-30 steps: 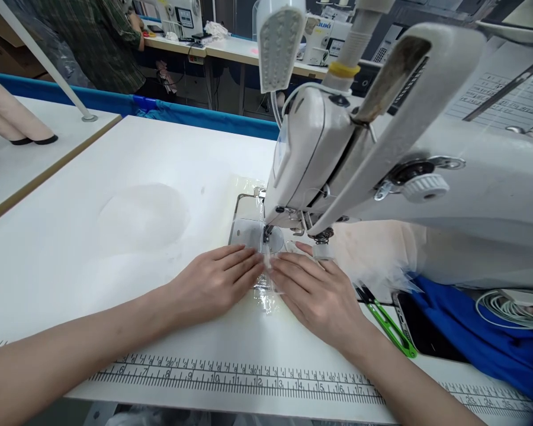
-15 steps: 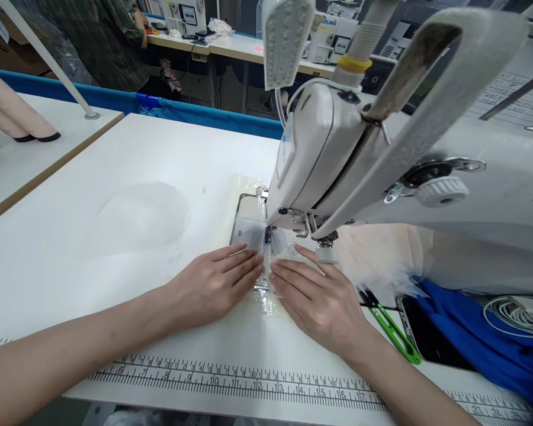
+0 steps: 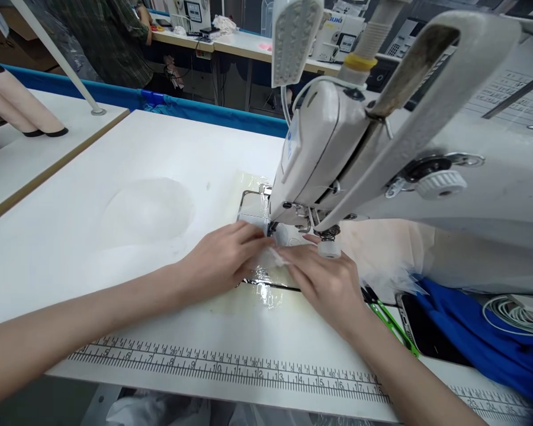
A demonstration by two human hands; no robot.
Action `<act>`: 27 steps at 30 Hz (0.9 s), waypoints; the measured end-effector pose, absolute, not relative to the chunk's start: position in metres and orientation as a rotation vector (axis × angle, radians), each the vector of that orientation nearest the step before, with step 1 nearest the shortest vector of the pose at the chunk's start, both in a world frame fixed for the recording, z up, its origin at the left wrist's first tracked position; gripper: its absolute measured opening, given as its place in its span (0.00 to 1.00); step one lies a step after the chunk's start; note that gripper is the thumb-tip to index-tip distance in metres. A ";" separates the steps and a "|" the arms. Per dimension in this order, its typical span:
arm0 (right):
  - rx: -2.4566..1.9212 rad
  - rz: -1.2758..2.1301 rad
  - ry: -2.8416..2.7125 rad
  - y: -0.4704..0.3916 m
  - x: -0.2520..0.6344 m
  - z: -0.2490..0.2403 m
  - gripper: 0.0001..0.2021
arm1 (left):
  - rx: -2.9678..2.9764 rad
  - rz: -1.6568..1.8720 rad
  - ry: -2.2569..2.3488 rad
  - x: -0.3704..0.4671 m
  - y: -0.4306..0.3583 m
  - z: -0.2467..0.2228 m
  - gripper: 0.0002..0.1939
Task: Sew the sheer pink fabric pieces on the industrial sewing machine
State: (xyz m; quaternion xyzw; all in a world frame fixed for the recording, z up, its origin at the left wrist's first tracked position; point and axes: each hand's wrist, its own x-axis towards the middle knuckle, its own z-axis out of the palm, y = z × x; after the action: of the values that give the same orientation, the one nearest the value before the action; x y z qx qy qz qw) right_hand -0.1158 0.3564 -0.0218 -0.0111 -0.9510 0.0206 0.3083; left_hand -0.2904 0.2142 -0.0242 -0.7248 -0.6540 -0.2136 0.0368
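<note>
A small piece of thin, whitish sheer fabric (image 3: 270,258) lies between my hands, just in front of the needle area of a white sewing machine (image 3: 320,148). My left hand (image 3: 224,254) has its fingers bent and closed on the fabric's left side. From the right, my right hand (image 3: 328,275) pinches the fabric's other edge, with its index finger partly behind the machine's white knob (image 3: 329,248). The presser foot (image 3: 273,228) is right beyond the fingertips. Clear tape (image 3: 266,293) shines on the table below the hands.
Green-handled snips (image 3: 393,325), a phone (image 3: 429,331) and blue cloth (image 3: 484,337) lie at the right. Pale sheer fabric (image 3: 377,248) sits under the machine arm. A printed ruler (image 3: 217,367) follows the white table's front edge. A person in a checked shirt (image 3: 106,41) stands beyond.
My hands were flat with fingers stretched beside the presser foot; now the fingers are bent and pinch the fabric, which is raised and bunched between them. The view has shifted slightly.
</note>
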 end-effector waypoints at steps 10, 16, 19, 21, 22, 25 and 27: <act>-0.249 0.239 -2.443 0.356 -0.123 -0.016 0.16 | -2.372 -0.824 -2.210 -0.308 0.244 -0.005 0.21; 0.026 0.208 -2.576 0.348 -0.111 -0.020 0.09 | -2.248 -0.496 -1.747 -0.289 0.216 -0.020 0.13; 0.074 0.080 -2.583 0.344 -0.107 -0.022 0.10 | -2.152 -0.384 -1.629 -0.279 0.201 -0.027 0.15; 0.080 0.063 -2.585 0.344 -0.106 -0.023 0.10 | -2.144 -0.362 -1.635 -0.276 0.197 -0.030 0.15; 0.078 0.065 -2.587 0.343 -0.106 -0.023 0.10 | -2.151 -0.363 -1.642 -0.275 0.196 -0.031 0.15; 0.062 0.074 -2.602 0.344 -0.107 -0.023 0.10 | -2.168 -0.385 -1.656 -0.276 0.196 -0.032 0.16; 0.053 0.072 -2.611 0.344 -0.107 -0.023 0.10 | -2.169 -0.398 -1.651 -0.277 0.197 -0.033 0.16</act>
State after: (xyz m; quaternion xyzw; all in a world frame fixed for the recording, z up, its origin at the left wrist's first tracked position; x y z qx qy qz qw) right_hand -0.1066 0.3443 -0.0233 0.0197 -0.9646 0.0267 0.2615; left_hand -0.2774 0.1972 -0.0328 -0.7728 -0.5881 -0.1418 0.1921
